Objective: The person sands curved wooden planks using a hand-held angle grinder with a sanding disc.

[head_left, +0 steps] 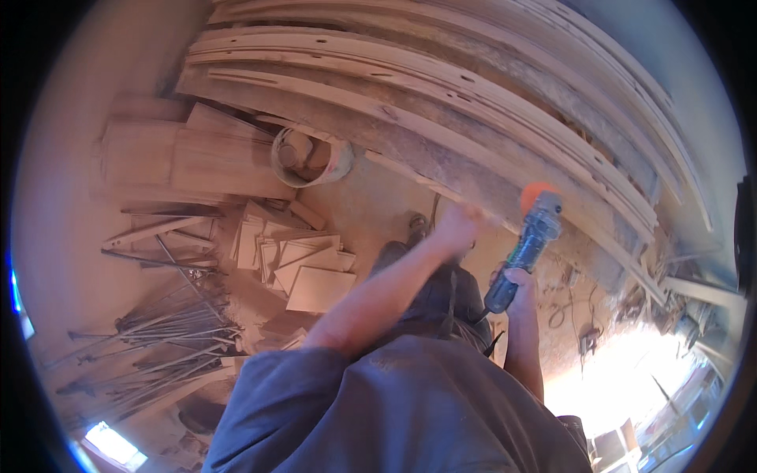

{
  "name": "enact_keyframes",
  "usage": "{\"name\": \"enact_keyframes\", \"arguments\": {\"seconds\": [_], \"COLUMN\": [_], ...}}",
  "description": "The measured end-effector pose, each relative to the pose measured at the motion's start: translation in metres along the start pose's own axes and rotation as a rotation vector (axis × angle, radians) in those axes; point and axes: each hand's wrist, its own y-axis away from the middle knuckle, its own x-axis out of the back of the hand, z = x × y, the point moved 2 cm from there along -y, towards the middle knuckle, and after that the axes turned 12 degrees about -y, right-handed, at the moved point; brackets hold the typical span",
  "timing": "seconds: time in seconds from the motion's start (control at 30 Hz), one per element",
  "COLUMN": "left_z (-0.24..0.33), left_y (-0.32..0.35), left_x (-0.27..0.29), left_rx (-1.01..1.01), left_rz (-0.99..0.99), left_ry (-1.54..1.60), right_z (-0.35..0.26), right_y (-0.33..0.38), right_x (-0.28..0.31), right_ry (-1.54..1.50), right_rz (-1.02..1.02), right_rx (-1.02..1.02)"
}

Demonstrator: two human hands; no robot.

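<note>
My right hand is wrapped round the dark handle of an angle grinder. The tool points away from me, with an orange disc at its far end, close to the front edge of a wooden work surface. Left of it, my left hand is raised in front of my body and smeared by motion, so its fingers cannot be made out. Several long wooden pieces with slots cut in them lie across the work surface beyond both hands.
A round bucket with things in it stands on the floor below the work surface. Flat wood offcuts are heaped left of my legs. Thin sticks lie at far left, near large panels. Cords trail at right.
</note>
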Motion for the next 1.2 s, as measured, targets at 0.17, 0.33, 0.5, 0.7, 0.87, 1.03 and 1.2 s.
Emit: {"name": "enact_keyframes", "arguments": {"seconds": [0.17,0.33,0.5,0.7,0.87,1.03,1.2], "left_z": [0.020,-0.007,-0.045,-0.094,-0.133,-0.138,-0.179], "left_y": [0.012,-0.018,-0.025,-0.008,-0.008,0.004,-0.013], "left_x": [0.017,0.116,0.241,0.421,0.566,0.685,0.775], "left_rx": [0.093,0.210,0.199,0.241,0.220,0.214,0.159], "left_rz": [-0.155,-0.038,0.110,0.241,0.254,0.437,0.469], "left_ry": [0.562,0.599,0.493,0.728,0.939,1.006,0.990], "right_z": [0.034,0.063,0.115,0.185,0.234,0.279,0.316], "right_y": [-0.060,-0.086,-0.126,-0.186,-0.239,-0.284,-0.312], "right_x": [-0.083,-0.193,-0.311,-0.469,-0.615,-0.721,-0.807], "right_ry": [0.109,0.208,0.335,0.544,0.614,0.718,0.687], "right_rz": [-0.094,-0.174,-0.160,-0.235,-0.387,-0.465,-0.591], "right_rx": [0.004,-0.020,-0.047,-0.146,-0.265,-0.254,-0.204]}}
